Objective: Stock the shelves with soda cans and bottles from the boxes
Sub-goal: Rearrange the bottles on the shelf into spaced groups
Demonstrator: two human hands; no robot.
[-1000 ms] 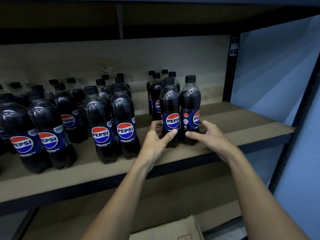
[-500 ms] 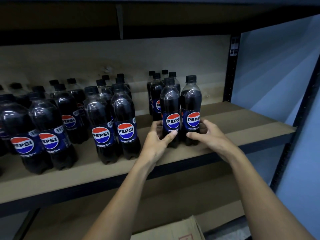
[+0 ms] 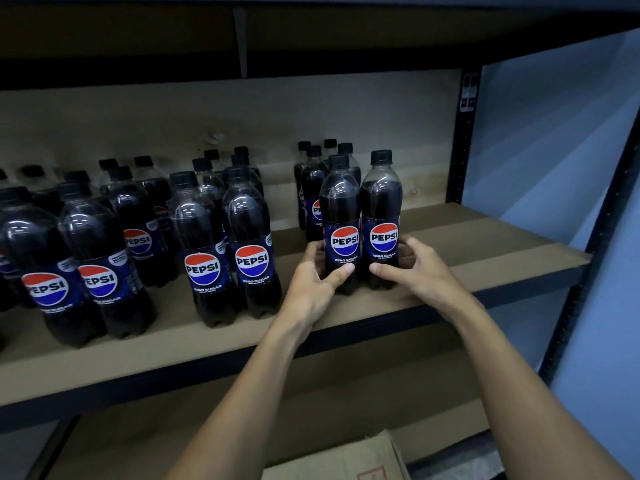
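Two dark Pepsi bottles stand side by side at the front of the wooden shelf (image 3: pixel 485 247). My left hand (image 3: pixel 317 282) grips the lower part of the left front bottle (image 3: pixel 341 216), thumb across its front. My right hand (image 3: pixel 412 268) curls round the base of the right front bottle (image 3: pixel 381 209), thumb on its front. Both labels face me. Several more bottles (image 3: pixel 313 181) stand in rows right behind these two.
To the left, more groups of Pepsi bottles (image 3: pixel 225 244) fill the shelf. The shelf's right end is bare up to the black upright post (image 3: pixel 462 133). A cardboard box (image 3: pixel 349 459) sits below, on the lower level. A blue wall is at the right.
The right front bottle has turned so its Pepsi logo now faces me. Both hands stay at the bottle bases, nearly still.
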